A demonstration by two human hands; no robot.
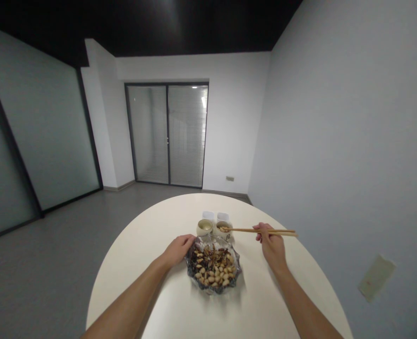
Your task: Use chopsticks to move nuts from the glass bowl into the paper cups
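A glass bowl of mixed nuts, pale ones in front and dark ones behind, sits on the round white table. My left hand rests against the bowl's left rim with its fingers curled on the edge. My right hand grips a pair of wooden chopsticks that point left. Their tips reach over the right one of two small cups; pale nuts lie in that cup. The left cup stands beside it.
Two small white containers stand just behind the cups. The table's right side is close to a grey wall. Grey floor and glass doors lie beyond the table.
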